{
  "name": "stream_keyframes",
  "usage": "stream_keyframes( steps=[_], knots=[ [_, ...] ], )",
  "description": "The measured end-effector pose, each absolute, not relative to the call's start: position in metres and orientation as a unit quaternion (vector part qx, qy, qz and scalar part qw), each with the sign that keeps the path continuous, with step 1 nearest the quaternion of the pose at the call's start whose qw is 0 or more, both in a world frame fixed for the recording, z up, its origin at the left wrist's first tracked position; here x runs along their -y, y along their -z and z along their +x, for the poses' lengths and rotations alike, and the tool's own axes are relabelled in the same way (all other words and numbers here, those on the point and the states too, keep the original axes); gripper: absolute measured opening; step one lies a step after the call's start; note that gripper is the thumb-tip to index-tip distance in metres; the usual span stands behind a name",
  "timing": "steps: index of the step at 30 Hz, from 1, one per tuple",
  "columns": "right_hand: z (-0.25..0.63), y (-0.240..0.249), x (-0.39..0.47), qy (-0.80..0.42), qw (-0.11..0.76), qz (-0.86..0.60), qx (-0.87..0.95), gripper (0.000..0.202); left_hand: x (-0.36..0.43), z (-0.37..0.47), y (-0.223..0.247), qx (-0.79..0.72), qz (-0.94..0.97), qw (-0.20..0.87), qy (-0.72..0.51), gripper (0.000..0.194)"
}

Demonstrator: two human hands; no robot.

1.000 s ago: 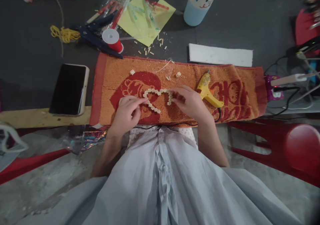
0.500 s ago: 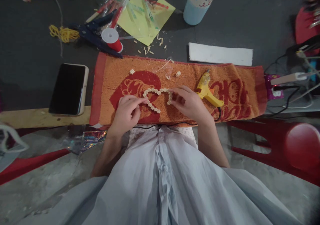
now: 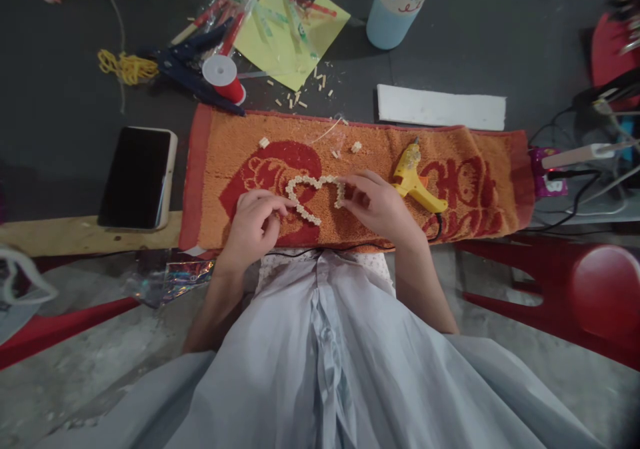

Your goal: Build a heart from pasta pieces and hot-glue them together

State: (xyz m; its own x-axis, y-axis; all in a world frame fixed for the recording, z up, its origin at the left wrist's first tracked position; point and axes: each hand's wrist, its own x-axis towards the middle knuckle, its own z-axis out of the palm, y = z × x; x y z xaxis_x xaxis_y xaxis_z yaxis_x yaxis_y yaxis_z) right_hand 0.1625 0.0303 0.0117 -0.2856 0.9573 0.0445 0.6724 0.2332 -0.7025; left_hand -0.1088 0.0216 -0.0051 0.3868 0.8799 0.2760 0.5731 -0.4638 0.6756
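A heart-shaped outline [image 3: 302, 180] made of small pale beige pieces lies on the orange and red towel [image 3: 235, 129]. Its lower right side has a gap near the tip. My right hand [image 3: 377, 202] pinches the outline's right side between thumb and fingers. From the other side, my left hand [image 3: 257, 222] stretches its index finger to the outline's left edge, its thumb apart and bent below; whether the fingertip presses on the pieces is hard to tell. A yellow glue gun [image 3: 417, 181] rests on the towel right of my right hand.
Small pale clusters [image 3: 356, 147] sit above the heart. Behind the towel are a red ribbon spool [image 3: 231, 89], dark-blue-handled tool [image 3: 187, 69], yellow paper [image 3: 320, 26], cut bits, a white strip [image 3: 440, 108] and a bottle [image 3: 393, 19]. A phone [image 3: 135, 179] lies left; cables [image 3: 575, 202] run right.
My left index fingertip has shifted very slightly at the heart's left edge. The right hand and the heart outline stay in place.
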Motion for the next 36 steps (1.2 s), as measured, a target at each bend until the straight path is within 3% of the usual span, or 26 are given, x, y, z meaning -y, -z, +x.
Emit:
stream_keyframes(
  steps=[36],
  knots=[
    [0.163,-0.0121,-0.0312,-0.3,0.241,-0.543,0.746,0.035,-0.0207,-0.1088,0.0033,-0.468,0.792,0.254,-0.299,0.021]
  ],
)
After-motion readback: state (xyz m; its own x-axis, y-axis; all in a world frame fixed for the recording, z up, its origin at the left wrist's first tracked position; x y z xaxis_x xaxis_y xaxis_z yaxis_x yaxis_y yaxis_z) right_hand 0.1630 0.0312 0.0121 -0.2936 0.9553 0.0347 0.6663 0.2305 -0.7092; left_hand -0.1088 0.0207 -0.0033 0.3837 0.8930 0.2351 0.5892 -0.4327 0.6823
